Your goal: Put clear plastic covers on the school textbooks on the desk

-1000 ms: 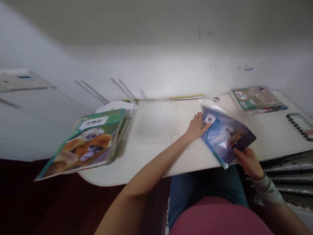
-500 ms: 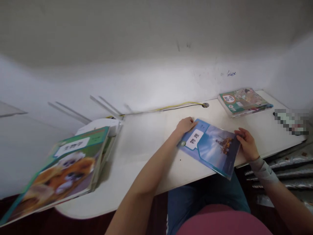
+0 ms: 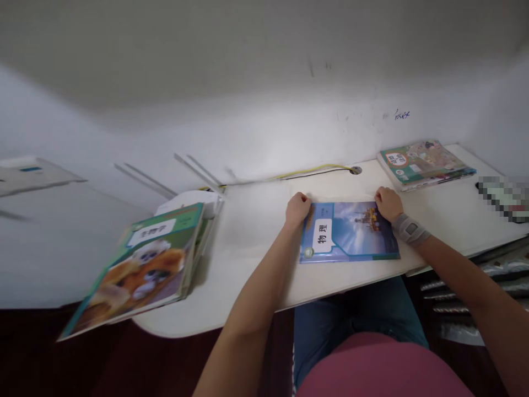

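A blue textbook (image 3: 355,234) with a white title label and an oil rig on its cover lies on the white desk, its long side roughly along the front edge. My left hand (image 3: 298,208) grips its upper left corner with curled fingers. At the upper right corner, my right hand (image 3: 388,204) is closed on the same book; a grey band circles that wrist. The fingertips of both hands are partly hidden.
A stack of books with a green cover (image 3: 152,264) rests at the left of the white desk (image 3: 248,248). Another book pile (image 3: 425,162) lies at the back right. A yellow cable (image 3: 318,167) runs along the wall to a hole. A blurred-out object (image 3: 502,198) is far right.
The blue book has turned and now lies squarer to the desk. My right hand has moved from its right side to the upper right corner. The view has shifted a little.
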The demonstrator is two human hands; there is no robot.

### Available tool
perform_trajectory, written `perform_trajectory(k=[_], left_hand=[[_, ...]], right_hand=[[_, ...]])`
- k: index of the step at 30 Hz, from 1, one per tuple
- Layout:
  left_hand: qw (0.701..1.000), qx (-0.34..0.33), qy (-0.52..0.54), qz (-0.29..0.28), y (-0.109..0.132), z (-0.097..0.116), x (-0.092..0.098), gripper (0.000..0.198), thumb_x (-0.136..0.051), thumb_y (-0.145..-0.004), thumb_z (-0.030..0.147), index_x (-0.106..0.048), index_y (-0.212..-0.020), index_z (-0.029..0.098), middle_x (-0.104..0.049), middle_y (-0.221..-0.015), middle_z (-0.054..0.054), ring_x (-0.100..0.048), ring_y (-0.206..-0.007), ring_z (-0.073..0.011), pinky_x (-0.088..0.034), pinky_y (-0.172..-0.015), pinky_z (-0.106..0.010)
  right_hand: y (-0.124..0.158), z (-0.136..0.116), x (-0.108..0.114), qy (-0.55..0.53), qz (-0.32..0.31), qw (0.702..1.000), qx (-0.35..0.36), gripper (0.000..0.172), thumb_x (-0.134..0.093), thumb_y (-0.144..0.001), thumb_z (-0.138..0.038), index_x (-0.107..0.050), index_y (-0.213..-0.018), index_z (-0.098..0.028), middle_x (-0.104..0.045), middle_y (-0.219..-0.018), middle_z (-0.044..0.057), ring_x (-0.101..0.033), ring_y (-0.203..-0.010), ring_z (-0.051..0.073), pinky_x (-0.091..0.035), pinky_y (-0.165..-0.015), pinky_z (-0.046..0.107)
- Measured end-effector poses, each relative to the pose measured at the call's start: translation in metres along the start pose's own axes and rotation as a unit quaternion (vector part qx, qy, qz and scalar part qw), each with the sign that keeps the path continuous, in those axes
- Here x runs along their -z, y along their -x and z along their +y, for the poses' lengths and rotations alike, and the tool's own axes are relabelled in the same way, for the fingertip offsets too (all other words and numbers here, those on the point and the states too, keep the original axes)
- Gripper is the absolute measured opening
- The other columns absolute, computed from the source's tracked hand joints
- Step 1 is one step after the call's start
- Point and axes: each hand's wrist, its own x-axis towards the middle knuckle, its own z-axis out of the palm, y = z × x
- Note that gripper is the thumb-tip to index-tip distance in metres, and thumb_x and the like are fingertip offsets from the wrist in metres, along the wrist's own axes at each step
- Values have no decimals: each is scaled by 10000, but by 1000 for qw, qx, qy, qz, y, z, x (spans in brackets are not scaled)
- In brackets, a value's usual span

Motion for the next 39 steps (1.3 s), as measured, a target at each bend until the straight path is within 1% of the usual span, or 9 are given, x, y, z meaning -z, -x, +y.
perform_trajectory(k=[7, 12, 15, 18, 20, 24, 30, 35, 39], left_hand=[[998, 37, -41, 39, 11, 13, -8, 270, -325, -896, 269, -517, -1051, 159, -659, -971, -187, -626, -928, -307, -443, -732, -391], [997, 19, -58, 47, 22, 9, 2, 377, -326, -900, 260, -417, -1242, 131, -640, -1055, -193, -602, -1010, -306, -450, -798, -405], [994, -45, -93, 36, 35, 16, 11, 498, -395, -878, 246, -327, -1353, 115, -469, -1338, -220, -457, -1226, -319, -392, -941, -432], [980, -137, -142, -7, 50, 38, 12, 503, -360, -910, 294, -345, -1363, 76, -336, -1446, -220, -302, -1338, -338, -285, -1044, -485], [974, -167, -148, -36, 57, 54, 4, 545, -315, -928, 410, -384, -1350, 72, -360, -1439, -207, -272, -1350, -350, -250, -1059, -521], [975, -152, -150, -64, 65, 68, -23, 744, -223, -897, 589, -372, -1366, 31, -321, -1447, -248, -216, -1357, -412, -197, -1037, -625], [981, -125, -151, 7, 71, 54, -48, 738, -214, -902, 564, -309, -1410, 37, -266, -1482, -223, -196, -1361, -416, -149, -1067, -607], [980, -130, -150, 27, 83, 54, -48, 744, -214, -900, 548, -307, -1407, 12, -285, -1471, -230, -206, -1354, -422, -140, -1072, -603], [975, -133, -176, 8, 88, 52, -48, 615, -229, -926, 392, -273, -1431, 45, -248, -1497, -193, -181, -1371, -399, -134, -1085, -579]], right_hand=[[-16, -10, 0, 121, -30, 992, 14, 260, -296, -929, -161, -515, -1060, -109, -603, -999, 162, -560, -875, 227, -376, -731, 317], [-31, -14, -6, 147, -32, 988, 36, 264, -285, -944, -184, -513, -1057, -113, -603, -999, 146, -565, -856, 225, -369, -695, 305], [-32, -13, -7, 151, -33, 987, 52, 252, -292, -943, -184, -517, -1039, -121, -605, -993, 134, -560, -856, 222, -363, -693, 301], [-32, -11, -7, 155, -34, 985, 62, 247, -290, -940, -172, -514, -1033, -123, -603, -998, 132, -552, -858, 213, -357, -698, 294], [-32, -11, -6, 158, -35, 985, 66, 248, -286, -940, -167, -509, -1037, -122, -603, -998, 131, -547, -859, 208, -355, -702, 292], [-32, -13, -4, 164, -37, 983, 70, 251, -287, -938, -164, -509, -1044, -115, -611, -997, 137, -545, -870, 211, -360, -713, 294], [-34, -14, 11, 167, -61, 981, 78, 236, -354, -900, -141, -556, -1014, -98, -634, -956, 148, -561, -878, 229, -387, -742, 312], [-5, -55, 20, 172, -39, 978, 109, 347, -311, -905, -133, -508, -1168, -22, -494, -1266, 259, -451, -1162, 308, -338, -925, 416], [42, -102, -3, 117, -93, 959, 240, 556, -320, -940, -427, -417, -1318, -31, -409, -1411, 194, -330, -1312, 285, -233, -1068, 411]])
